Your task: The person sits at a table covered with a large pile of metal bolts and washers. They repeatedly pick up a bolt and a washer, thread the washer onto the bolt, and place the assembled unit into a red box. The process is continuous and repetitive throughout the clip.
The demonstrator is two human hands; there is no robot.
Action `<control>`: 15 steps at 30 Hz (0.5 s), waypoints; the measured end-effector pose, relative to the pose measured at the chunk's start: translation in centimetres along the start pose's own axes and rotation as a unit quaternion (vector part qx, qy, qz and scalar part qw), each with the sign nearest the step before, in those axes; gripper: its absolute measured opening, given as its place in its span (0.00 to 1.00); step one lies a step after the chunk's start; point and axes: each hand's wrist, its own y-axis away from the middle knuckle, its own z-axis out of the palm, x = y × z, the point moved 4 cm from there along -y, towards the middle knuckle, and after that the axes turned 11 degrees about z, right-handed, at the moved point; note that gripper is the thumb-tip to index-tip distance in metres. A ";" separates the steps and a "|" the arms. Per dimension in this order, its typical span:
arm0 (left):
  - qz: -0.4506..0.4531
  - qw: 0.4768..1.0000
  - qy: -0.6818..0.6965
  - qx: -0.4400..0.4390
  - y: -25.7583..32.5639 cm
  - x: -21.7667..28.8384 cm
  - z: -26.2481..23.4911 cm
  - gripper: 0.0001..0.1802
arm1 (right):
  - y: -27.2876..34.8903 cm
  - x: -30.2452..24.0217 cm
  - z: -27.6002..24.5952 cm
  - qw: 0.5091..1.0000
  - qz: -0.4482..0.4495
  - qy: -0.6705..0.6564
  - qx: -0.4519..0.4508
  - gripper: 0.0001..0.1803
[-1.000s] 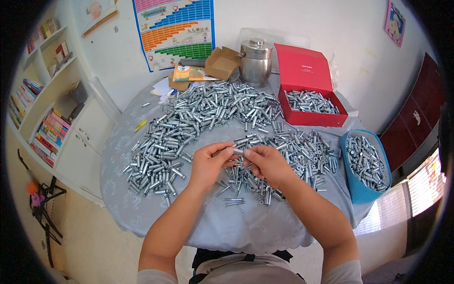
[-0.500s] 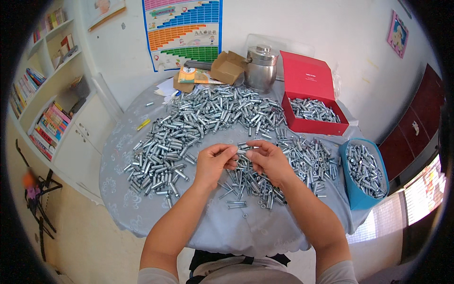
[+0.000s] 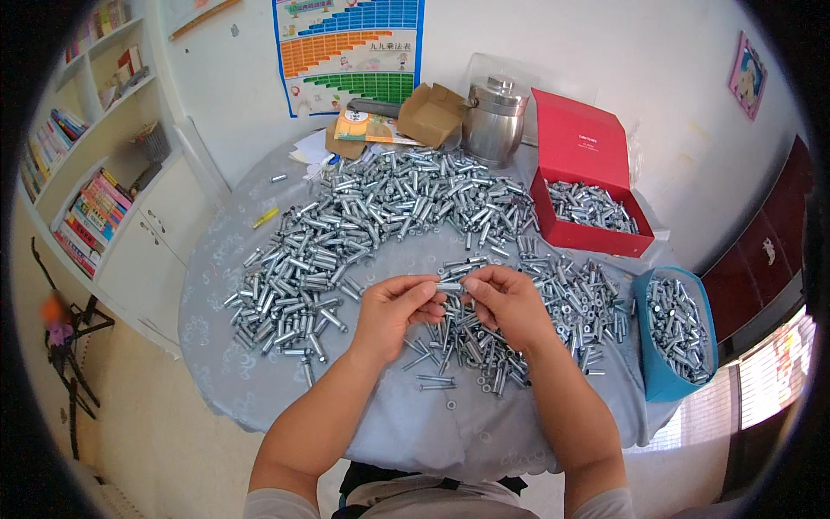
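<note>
Both hands have risen slightly, fingers half hiding a metal sleeve.

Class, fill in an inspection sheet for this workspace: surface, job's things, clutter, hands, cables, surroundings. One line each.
Surface: round table under a pale grey cloth.
Job's things: small metal sleeve held between both hands; large heap of metal sleeves; red box and blue tub partly filled with them.
Clutter: steel pot, cardboard box, papers.
Hands: left hand and right hand pinch the sleeve.
Cables: nothing seen.
Surroundings: bookshelf, wall chart.
</note>
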 end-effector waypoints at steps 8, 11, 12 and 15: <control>0.000 1.000 -0.016 0.005 -0.1 -0.4 -0.2 0.13 | 0.1 0.9 -0.6 0.999 0.010 0.002 -0.034 0.12; -0.002 1.000 -0.018 0.000 -0.2 -0.6 0.0 0.13 | 0.4 0.8 -0.4 0.999 -0.047 -0.007 -0.005 0.11; -0.001 1.000 -0.019 -0.003 -0.1 -0.7 0.0 0.13 | 0.6 0.5 -0.4 0.999 -0.051 -0.017 0.001 0.10; -0.004 1.000 -0.015 -0.005 -0.1 -0.9 0.1 0.13 | 0.3 1.0 -0.9 1.000 -0.010 0.015 -0.023 0.12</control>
